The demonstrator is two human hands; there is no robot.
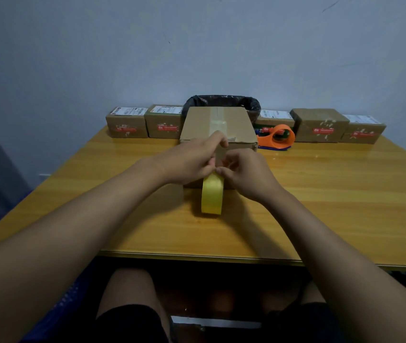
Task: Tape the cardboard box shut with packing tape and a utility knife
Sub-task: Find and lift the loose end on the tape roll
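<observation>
A brown cardboard box (204, 125) stands in the middle of the wooden table (320, 194), with a strip of clear tape running along its top seam. A yellow roll of packing tape (212, 194) stands on edge against the box's near side. My left hand (192, 159) rests at the box's near top edge, fingers curled on the tape strip. My right hand (246, 172) pinches the tape just above the roll, touching the left hand. No utility knife is visible.
An orange tape dispenser (277, 137) lies right of the box. Several small sealed cardboard boxes (126, 126) line the table's far edge against the wall. A black-lined bin (221, 101) sits behind the box. The table's near edge is above my knees.
</observation>
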